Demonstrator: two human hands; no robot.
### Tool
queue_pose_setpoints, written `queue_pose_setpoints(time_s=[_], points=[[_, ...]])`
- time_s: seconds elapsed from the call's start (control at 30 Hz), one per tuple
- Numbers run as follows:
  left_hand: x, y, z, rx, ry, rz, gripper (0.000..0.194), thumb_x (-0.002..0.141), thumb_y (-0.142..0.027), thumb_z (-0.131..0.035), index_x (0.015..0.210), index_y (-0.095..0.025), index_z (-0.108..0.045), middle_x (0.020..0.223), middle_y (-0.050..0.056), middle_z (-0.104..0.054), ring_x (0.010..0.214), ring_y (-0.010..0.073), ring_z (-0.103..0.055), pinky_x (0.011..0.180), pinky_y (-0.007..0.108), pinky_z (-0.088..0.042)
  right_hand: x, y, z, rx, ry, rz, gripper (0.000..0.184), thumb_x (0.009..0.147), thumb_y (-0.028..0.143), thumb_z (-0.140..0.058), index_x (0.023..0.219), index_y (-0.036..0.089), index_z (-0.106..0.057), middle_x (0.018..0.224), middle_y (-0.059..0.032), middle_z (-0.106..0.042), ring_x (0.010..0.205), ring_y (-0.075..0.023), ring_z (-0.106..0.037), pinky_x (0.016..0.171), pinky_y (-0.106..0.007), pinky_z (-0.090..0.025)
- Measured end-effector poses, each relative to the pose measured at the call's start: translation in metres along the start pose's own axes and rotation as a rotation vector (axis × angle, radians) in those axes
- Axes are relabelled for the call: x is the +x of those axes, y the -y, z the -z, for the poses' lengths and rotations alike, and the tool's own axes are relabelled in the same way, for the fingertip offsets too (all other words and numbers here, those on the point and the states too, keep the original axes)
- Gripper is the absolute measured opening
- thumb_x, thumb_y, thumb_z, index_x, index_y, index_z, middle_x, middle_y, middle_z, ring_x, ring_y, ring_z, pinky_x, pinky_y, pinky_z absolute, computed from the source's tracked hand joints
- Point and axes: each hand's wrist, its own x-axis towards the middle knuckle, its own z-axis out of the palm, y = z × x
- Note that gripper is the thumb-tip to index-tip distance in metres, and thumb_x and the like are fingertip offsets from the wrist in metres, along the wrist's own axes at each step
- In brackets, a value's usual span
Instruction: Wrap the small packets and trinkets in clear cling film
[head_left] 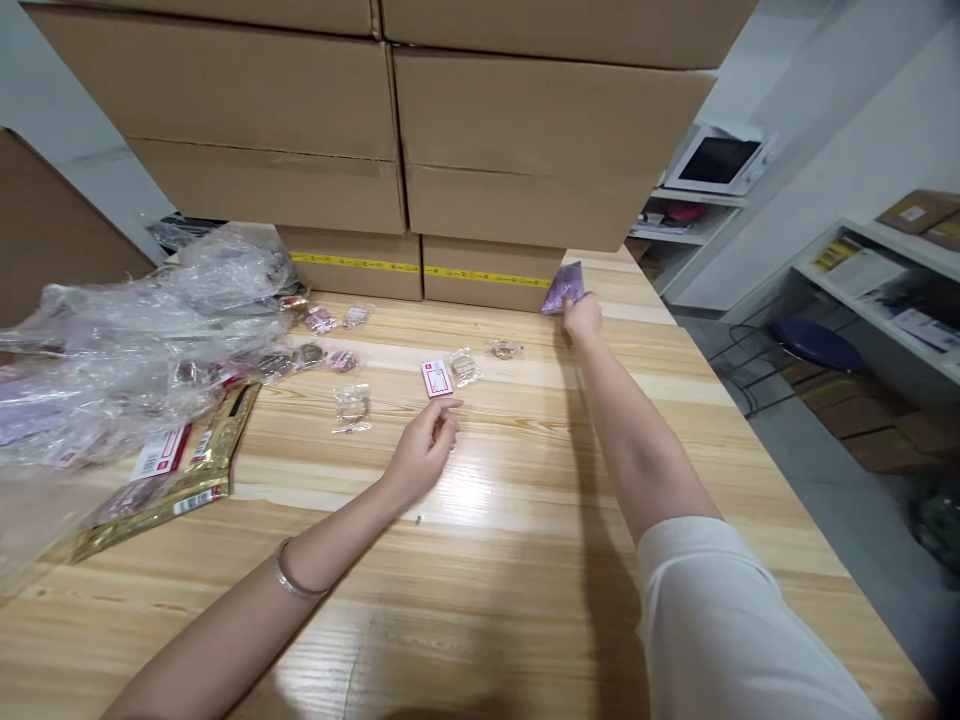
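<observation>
Far out on the right, my right hand [583,318] grips the near corner of a shiny purple packet [564,287] beside the cardboard boxes. My left hand [429,447] hovers at or just over the middle of the wooden table, its index finger stretched out and the other fingers loosely curled, with nothing visible in it. Just beyond its fingertips lies a white card with a red border [436,378]. Touching or close to the card is a small clear packet [464,367]. Another small packet [504,349] lies between my hands, and one more [352,408] is left of my left hand.
Large cardboard boxes [525,130] are stacked along the table's back. A heap of clear plastic bags [172,310] covers the left side, with gold packaging [214,450] in front of it. Several small packets [343,360] lie nearby. Beyond the table's right edge stands a blue stool [817,343].
</observation>
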Motion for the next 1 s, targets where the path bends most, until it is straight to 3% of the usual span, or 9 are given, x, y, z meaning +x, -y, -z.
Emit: queue_pose_setpoints(time_s=[0.1,0.2,0.3,0.4,0.57,0.63,0.77,0.9,1.0], points=[[0.009,-0.009,0.023,0.313,-0.103,-0.155,0.025,0.095,-0.024,-0.045,0.111,-0.017,-0.063,0.093,0.007,-0.061,0.088,0.0203,-0.059,0.08,0.035,-0.049,-0.027,-0.015,0.005,-0.126,-0.108,0.114,0.069,0.093,0.038,-0.051,0.148,0.005,-0.026,0.145,-0.0298,-0.037,0.134,-0.0399,-0.043,0.109,-0.057,-0.035],[0.032,-0.013,0.066,0.681,-0.343,-0.217,0.028,0.092,-0.024,-0.049,0.111,-0.014,-0.067,0.109,0.015,-0.059,0.111,0.0299,-0.054,0.097,0.046,-0.044,-0.069,-0.046,0.016,-0.21,-0.071,0.316,0.075,0.09,0.036,-0.054,0.154,0.011,-0.024,0.147,-0.0233,-0.038,0.133,-0.037,-0.044,0.111,-0.052,-0.034],[0.064,0.0,0.121,0.917,-0.559,-0.072,0.038,0.091,-0.024,-0.051,0.126,-0.019,-0.065,0.148,0.014,-0.038,0.142,0.0379,-0.027,0.115,0.055,-0.024,-0.11,-0.081,0.025,-0.358,0.034,0.574,0.074,0.088,0.04,-0.053,0.149,0.004,-0.033,0.14,-0.0259,-0.045,0.13,-0.0383,-0.046,0.109,-0.052,-0.036],[0.097,0.028,0.172,0.97,-0.549,0.111,0.04,0.094,-0.033,-0.05,0.13,-0.022,-0.065,0.159,0.002,-0.027,0.15,0.0435,0.003,0.118,0.062,-0.005,-0.136,-0.103,0.03,-0.394,0.058,0.68,0.071,0.089,0.044,-0.049,0.146,0.002,-0.037,0.136,-0.0266,-0.048,0.124,-0.0373,-0.051,0.106,-0.052,-0.04],[0.134,0.06,0.222,1.009,-0.6,0.451,0.047,0.087,-0.041,-0.055,0.127,-0.018,-0.066,0.166,0.013,-0.01,0.149,0.0475,0.003,0.115,0.067,0.0,-0.143,-0.104,0.032,-0.374,0.054,0.687,0.07,0.089,0.041,-0.047,0.146,0.002,-0.037,0.133,-0.0256,-0.056,0.122,-0.0362,-0.054,0.104,-0.052,-0.042],[0.138,0.06,0.233,1.021,-0.555,0.503,0.052,0.086,-0.041,-0.056,0.128,-0.011,-0.064,0.163,0.021,-0.019,0.148,0.0492,-0.008,0.114,0.067,-0.005,-0.141,-0.103,0.032,-0.377,0.053,0.681,0.069,0.089,0.041,-0.047,0.145,0.002,-0.039,0.13,-0.0247,-0.06,0.12,-0.0362,-0.056,0.104,-0.053,-0.043],[0.131,0.053,0.238,1.028,-0.466,0.401,0.048,0.089,-0.028,-0.052,0.128,-0.002,-0.059,0.147,0.028,-0.045,0.145,0.0433,-0.028,0.115,0.066,-0.011,-0.135,-0.108,0.032,-0.389,0.056,0.672,0.067,0.09,0.043,-0.048,0.142,0.002,-0.044,0.129,-0.0242,-0.061,0.12,-0.0364,-0.057,0.103,-0.051,-0.044],[0.118,0.045,0.222,1.035,-0.45,0.31,0.04,0.091,-0.02,-0.048,0.126,-0.006,-0.06,0.14,0.024,-0.055,0.141,0.0342,-0.038,0.118,0.059,-0.014,-0.131,-0.112,0.03,-0.442,0.062,0.669,0.065,0.09,0.044,-0.048,0.139,0.001,-0.048,0.129,-0.0253,-0.061,0.118,-0.0376,-0.058,0.101,-0.051,-0.045],[0.103,0.033,0.197,1.009,-0.375,0.235,0.039,0.089,-0.014,-0.047,0.124,-0.007,-0.063,0.137,0.021,-0.057,0.132,0.0303,-0.047,0.117,0.049,-0.025,-0.13,-0.113,0.029,-0.468,0.057,0.677,0.062,0.09,0.044,-0.048,0.137,0.003,-0.05,0.128,-0.0249,-0.062,0.117,-0.0371,-0.059,0.1,-0.051,-0.045]])
